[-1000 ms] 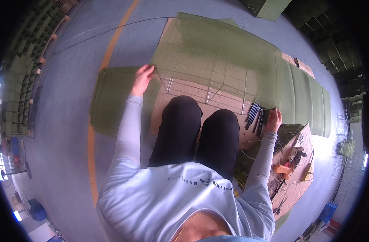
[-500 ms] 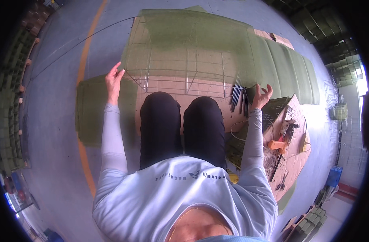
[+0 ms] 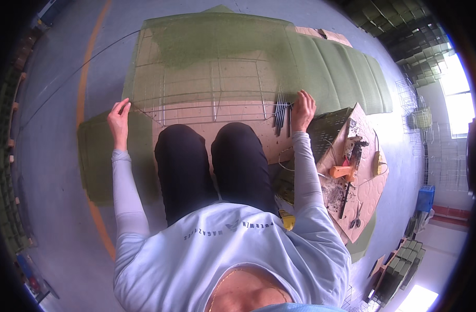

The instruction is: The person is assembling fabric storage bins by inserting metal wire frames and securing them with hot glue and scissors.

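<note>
A sheet of see-through green mesh (image 3: 222, 44) lies over a rectangular wire frame (image 3: 214, 106) in front of my knees. My left hand (image 3: 119, 122) pinches the mesh at its near left corner, thumb and finger together. At the near right corner, my right hand (image 3: 303, 110) is closed on the mesh edge; its fingertips partly hide the grip. Beneath the frame is a brown cardboard sheet (image 3: 196, 113). Thin dark rods (image 3: 281, 118) lie in a bundle just left of my right hand.
Folded green mesh (image 3: 347, 75) lies to the right, and another green piece (image 3: 105, 156) to the left. An orange-handled tool (image 3: 342, 171) and scissors (image 3: 356, 217) rest on a soiled cardboard piece (image 3: 370, 190) beside a dark perforated crate (image 3: 326, 132). Wire frames (image 3: 417, 112) stand farther right.
Both hands have gone from spread fingers to closed on the mesh corners. My right hand has come in toward the frame. The whole view has shifted, so the scene sits farther left.
</note>
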Available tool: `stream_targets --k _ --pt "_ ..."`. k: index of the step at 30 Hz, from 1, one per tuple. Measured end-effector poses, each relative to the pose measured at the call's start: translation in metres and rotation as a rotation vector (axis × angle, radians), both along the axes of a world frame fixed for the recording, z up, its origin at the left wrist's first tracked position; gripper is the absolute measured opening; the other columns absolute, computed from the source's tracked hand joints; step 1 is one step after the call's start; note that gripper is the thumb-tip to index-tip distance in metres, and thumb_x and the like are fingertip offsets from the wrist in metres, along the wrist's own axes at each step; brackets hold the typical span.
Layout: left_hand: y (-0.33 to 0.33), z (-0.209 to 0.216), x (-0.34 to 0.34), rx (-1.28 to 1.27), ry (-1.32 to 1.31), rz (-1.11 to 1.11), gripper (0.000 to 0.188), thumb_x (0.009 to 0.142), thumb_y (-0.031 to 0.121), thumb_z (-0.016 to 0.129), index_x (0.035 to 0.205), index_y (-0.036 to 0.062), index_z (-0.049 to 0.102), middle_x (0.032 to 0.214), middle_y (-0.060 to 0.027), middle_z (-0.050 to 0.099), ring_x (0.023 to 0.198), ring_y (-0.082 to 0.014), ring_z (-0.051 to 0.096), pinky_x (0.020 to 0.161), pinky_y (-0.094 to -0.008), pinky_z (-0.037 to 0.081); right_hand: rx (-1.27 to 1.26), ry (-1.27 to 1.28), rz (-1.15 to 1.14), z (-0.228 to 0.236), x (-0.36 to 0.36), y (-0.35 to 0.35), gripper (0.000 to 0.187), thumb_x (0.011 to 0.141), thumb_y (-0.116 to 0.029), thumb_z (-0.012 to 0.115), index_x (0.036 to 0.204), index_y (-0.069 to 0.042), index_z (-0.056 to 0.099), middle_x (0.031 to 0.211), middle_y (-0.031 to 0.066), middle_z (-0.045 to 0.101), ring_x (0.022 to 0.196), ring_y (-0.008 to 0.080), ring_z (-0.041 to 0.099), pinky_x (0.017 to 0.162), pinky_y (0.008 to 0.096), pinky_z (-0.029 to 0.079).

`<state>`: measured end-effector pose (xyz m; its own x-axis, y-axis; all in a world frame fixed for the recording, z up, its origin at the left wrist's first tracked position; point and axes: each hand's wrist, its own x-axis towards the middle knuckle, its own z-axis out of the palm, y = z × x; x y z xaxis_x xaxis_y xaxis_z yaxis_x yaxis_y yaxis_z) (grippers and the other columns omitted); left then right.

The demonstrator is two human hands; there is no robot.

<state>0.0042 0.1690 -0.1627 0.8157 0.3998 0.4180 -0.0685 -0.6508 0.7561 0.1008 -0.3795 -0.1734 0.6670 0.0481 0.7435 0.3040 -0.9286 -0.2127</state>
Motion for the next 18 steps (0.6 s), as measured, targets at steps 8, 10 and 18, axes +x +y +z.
stream_targets --k 8,10,18 --pt "-0.004 0.003 0.001 0.030 -0.016 0.029 0.017 0.086 0.011 0.063 0.096 -0.0030 0.065 0.079 -0.0048 0.059 0.072 -0.0105 0.053 0.067 -0.0237 0.042 -0.243 0.298 0.218 -0.006 -0.009 0.056 0.051 0.090 -0.021 0.051 0.138 -0.012 0.038 0.144 0.0086 0.036 0.137 0.0265 0.027 0.111 0.0438 0.020" --pt "-0.006 0.004 0.002 0.023 0.003 0.041 0.017 0.086 0.010 0.063 0.096 -0.0027 0.065 0.078 -0.0044 0.059 0.071 -0.0100 0.053 0.067 -0.0231 0.043 -0.228 0.280 0.193 -0.009 -0.001 0.056 0.049 0.090 -0.020 0.051 0.136 -0.012 0.040 0.143 0.0084 0.038 0.136 0.0273 0.028 0.111 0.0450 0.020" --pt "-0.036 0.046 0.021 0.672 -0.133 0.022 0.031 0.081 0.021 0.067 0.107 0.0038 0.062 0.131 -0.0095 0.049 0.125 -0.0294 0.042 0.101 -0.0410 0.036 -0.249 0.278 0.201 -0.011 0.003 0.053 0.045 0.090 -0.018 0.050 0.134 -0.013 0.043 0.142 0.0087 0.039 0.135 0.0276 0.029 0.110 0.0456 0.020"
